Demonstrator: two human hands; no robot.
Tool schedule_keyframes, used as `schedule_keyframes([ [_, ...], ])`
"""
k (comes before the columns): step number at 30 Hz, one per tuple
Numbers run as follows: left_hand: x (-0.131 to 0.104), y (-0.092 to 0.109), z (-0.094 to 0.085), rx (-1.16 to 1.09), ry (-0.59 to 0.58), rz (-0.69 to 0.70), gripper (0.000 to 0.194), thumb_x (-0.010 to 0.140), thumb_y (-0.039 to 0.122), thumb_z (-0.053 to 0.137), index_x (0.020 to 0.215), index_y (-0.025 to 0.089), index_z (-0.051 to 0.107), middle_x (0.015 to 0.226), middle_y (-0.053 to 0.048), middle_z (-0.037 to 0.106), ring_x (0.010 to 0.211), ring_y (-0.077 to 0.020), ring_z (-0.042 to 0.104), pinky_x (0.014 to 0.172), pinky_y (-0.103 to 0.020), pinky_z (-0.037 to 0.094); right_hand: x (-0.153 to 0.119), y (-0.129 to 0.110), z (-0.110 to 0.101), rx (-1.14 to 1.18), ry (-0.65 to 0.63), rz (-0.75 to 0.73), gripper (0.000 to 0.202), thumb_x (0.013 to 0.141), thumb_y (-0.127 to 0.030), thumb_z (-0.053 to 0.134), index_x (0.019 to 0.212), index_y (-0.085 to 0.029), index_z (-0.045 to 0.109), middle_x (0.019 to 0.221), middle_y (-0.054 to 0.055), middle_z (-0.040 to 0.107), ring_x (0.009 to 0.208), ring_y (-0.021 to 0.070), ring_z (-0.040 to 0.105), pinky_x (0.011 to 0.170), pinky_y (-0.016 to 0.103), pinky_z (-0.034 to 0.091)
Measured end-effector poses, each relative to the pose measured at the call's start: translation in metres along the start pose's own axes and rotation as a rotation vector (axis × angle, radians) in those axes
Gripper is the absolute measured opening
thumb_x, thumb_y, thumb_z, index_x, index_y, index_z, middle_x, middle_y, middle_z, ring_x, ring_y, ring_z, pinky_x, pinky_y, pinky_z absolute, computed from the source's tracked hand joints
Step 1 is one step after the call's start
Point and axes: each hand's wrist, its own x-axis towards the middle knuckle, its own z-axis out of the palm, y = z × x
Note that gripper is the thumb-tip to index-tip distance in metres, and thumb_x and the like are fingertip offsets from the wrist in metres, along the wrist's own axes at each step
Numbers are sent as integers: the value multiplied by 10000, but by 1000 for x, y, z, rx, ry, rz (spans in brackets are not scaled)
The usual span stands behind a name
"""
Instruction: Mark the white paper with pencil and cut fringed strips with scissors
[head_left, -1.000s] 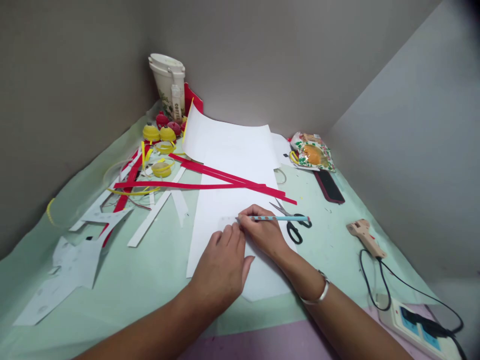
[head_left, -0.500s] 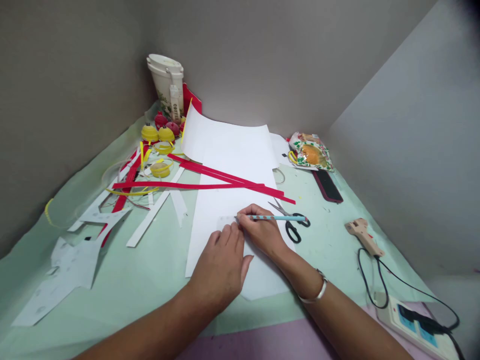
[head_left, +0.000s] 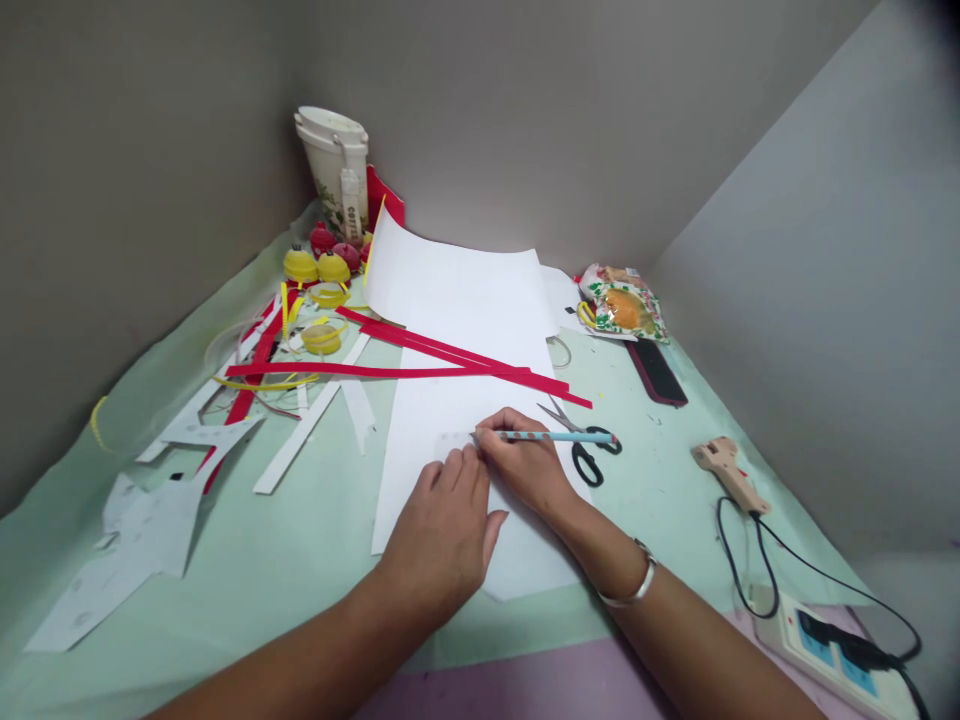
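Now the left hand (head_left: 446, 535) presses a small template (head_left: 452, 445) flat on the paper (head_left: 465, 400); the right hand (head_left: 529, 470) pinches a pencil (head_left: 559, 436) at its edge. Slack pressure could skew the line.

Our left hand (head_left: 442, 535) covers part of the white sheet (head_left: 465, 400) and the small template's (head_left: 452, 443) near edge; the power strip (head_left: 832, 645) runs off the frame's bottom right.
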Motion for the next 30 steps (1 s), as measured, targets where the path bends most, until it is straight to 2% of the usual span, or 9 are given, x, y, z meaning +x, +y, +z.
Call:
schedule_keyframes([
  [7,0,0,0,10,15,-1,505,952,324,326,1285,11,541,1280,-199,590,1123,-321,505,900,-420,376,1,-4,-4,109,82,49,102,763,-295,594,720,-218,644,639,-44,624,608,145,534,624,264,412],
  [11,-1,-1,1,2,31,10,502,955,325,334,1298,16,530,1291,-200,585,1128,-322,505,894,-420,377,5,-4,-8,239,101,43,234,808,-406,570,682,-209,587,579,-37,559,537,134,474,569,260,395],
  [14,-1,-2,1,-14,36,7,501,954,328,342,1299,17,530,1287,-199,589,1127,-323,511,889,-421,382,8,-2,-10,299,87,44,242,804,-414,563,687,-203,581,574,-31,544,511,128,452,548,260,396],
  [19,-2,-2,1,-20,47,-1,505,952,343,365,1289,9,541,1300,-200,587,1137,-330,521,899,-427,394,6,1,-11,308,49,75,153,742,-332,603,828,-213,649,641,-28,604,530,131,504,531,248,405],
  [25,-1,-3,2,4,40,0,491,938,325,408,1274,-1,556,1327,-204,570,1206,-333,511,964,-431,392,4,-2,-12,294,5,61,133,741,-324,598,703,-204,637,546,-44,571,503,128,508,526,248,405],
  [30,3,2,7,75,25,55,455,903,178,403,1299,-6,531,1353,-218,538,1211,-331,526,964,-425,402,3,-3,-13,295,-37,45,255,795,-402,560,635,-204,579,545,-40,588,472,120,499,541,261,435],
])
